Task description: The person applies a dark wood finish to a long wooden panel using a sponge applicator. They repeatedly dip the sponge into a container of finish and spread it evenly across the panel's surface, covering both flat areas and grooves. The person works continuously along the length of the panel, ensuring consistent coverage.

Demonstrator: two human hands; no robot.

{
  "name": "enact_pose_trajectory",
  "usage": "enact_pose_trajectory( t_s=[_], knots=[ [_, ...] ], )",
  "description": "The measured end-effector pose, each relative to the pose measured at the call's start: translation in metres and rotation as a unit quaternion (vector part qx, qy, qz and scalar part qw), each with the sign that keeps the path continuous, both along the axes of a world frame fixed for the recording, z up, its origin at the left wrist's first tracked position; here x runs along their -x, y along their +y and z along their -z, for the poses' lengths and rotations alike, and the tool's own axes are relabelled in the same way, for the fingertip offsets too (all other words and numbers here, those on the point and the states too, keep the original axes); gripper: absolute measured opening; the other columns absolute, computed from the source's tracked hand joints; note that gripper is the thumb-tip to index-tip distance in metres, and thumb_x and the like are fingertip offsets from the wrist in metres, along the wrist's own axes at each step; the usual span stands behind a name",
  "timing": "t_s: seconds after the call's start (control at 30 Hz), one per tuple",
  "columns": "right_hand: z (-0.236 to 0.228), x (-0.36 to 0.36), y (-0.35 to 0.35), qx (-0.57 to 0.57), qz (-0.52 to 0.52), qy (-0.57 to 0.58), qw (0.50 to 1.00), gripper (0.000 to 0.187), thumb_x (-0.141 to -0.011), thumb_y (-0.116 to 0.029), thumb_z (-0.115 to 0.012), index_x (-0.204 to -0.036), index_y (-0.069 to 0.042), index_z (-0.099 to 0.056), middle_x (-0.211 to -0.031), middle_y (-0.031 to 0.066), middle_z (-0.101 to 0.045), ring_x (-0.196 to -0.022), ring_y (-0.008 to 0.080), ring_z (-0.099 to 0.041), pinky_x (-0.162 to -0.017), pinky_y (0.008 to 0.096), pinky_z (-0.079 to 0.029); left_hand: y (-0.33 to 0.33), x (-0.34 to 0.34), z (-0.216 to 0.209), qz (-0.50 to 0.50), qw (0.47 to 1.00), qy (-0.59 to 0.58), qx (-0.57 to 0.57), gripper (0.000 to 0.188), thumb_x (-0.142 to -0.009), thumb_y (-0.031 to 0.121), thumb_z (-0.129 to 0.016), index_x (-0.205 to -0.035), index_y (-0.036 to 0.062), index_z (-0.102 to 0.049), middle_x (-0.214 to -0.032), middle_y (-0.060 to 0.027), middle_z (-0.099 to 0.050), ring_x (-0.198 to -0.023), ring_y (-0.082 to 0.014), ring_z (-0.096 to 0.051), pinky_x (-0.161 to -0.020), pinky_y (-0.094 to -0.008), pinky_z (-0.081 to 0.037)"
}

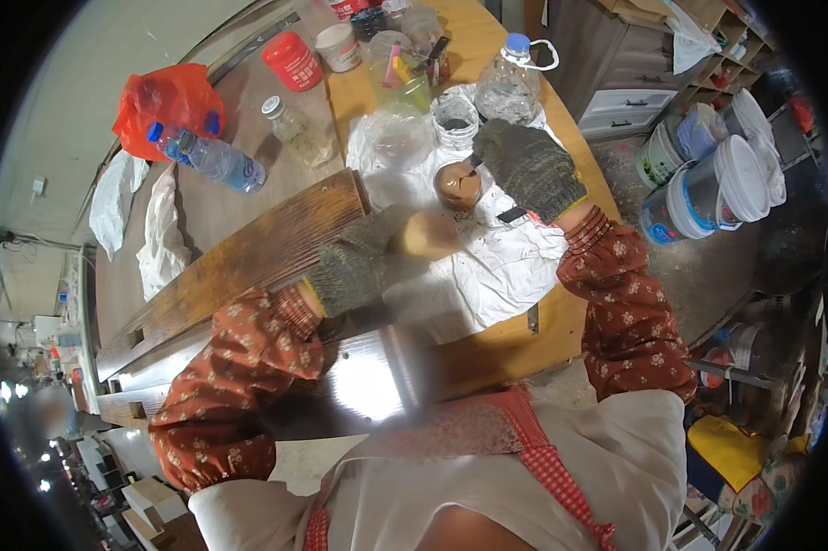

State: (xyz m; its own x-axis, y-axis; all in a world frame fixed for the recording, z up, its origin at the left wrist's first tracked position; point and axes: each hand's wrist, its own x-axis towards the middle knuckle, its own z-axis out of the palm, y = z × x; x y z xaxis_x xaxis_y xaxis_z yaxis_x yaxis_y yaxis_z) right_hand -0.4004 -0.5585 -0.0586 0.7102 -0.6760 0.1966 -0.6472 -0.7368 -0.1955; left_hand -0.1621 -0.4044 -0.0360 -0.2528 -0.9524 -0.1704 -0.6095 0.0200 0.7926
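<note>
The right gloved hand [530, 170] has fingers closed around a dark spatula [474, 164], angled into the jar of brown paste [458, 187]; the white cloth [515, 275] beneath presumably catches drips. Near the brown plank [258, 241], the left gloved hand [352, 268] meets a blurred tan piece [429, 236]; I can't tell its finger grip.

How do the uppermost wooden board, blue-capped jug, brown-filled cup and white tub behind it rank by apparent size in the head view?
1. Wooden board
2. Blue-capped jug
3. Brown-filled cup and white tub: they look too alike to rank.
</note>
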Motion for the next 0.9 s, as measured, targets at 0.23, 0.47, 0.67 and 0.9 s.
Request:
enact_pose_trajectory(
  t_s=[0.23, 0.47, 0.67, 0.9],
  knots=[
    [-0.014, -0.016, 0.005, -0.121, -0.05, 0.046, 0.99, 0.026, -0.082, -0.024, -0.058, -0.093, -0.002, -0.068, -0.087, 0.0203, -0.069, -0.082, 0.037, -0.068, -0.073, 0.0457, -0.053, -0.015, 0.017, 0.024, 0.033, 0.993, -0.104, 0.043, 0.062, -0.08, 0.018, -0.08, -0.133, 0.0038, -0.052, -0.105, -0.0085, -0.063, -0.092, -0.0168, -0.06, -0.08, -0.0336, -0.051],
    [-0.017, -0.011, 0.002, -0.082, -0.13, 0.072, 0.985, 0.02, -0.085, -0.023, -0.058, -0.091, -0.006, -0.067, -0.082, 0.016, -0.068, -0.074, 0.0339, -0.067, -0.067, 0.0438, -0.052, -0.011, 0.023, 0.035, -0.022, 0.999, -0.009, -0.042, 0.063, -0.082, 0.018, -0.078, -0.136, 0.0033, -0.048, -0.113, -0.0106, -0.061, -0.1, -0.0186, -0.059, -0.085, -0.0344, -0.051],
    [-0.006, -0.012, -0.014, -0.164, -0.107, 0.061, 0.979, 0.022, -0.081, -0.024, -0.06, -0.084, -0.005, -0.071, -0.089, 0.0172, -0.071, -0.081, 0.0347, -0.07, -0.071, 0.0451, -0.055, -0.014, 0.028, 0.053, -0.038, 0.995, 0.085, -0.029, 0.063, -0.084, 0.016, -0.075, -0.137, 0.0014, -0.044, -0.12, -0.0136, -0.058, -0.109, -0.0216, -0.057, -0.094, -0.0354, -0.049],
    [-0.033, 0.004, 0.008, -0.059, -0.051, -0.036, 0.996, 0.023, -0.081, -0.026, -0.063, -0.083, -0.004, -0.069, -0.084, 0.0162, -0.07, -0.078, 0.0356, -0.069, -0.068, 0.0448, -0.054, -0.011, 0.025, 0.052, -0.027, 0.998, 0.024, 0.043, 0.062, -0.084, 0.017, -0.075, -0.135, -0.0005, -0.044, -0.121, -0.0148, -0.057, -0.112, -0.0242, -0.055, -0.096, -0.0376, -0.047]
  ],
)
